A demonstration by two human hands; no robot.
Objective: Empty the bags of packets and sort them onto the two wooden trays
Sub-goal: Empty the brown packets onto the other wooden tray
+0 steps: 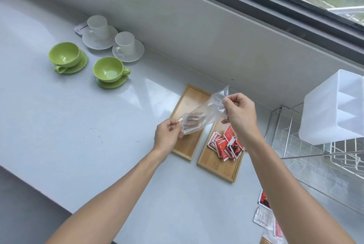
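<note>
My left hand (167,133) and right hand (237,110) each pinch an end of the clear bag (199,116) (brown packets inside) above the left tray (188,146).

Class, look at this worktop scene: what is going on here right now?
A person holds a clear plastic bag stretched between both hands above the left wooden tray, which has nothing lying on it yet. The left hand pinches the end with brownish packets bunched inside; the right hand grips the other end. A pile of red packets already lies on the right wooden tray. More packets and plastic lie on the counter nearer the person.
</note>
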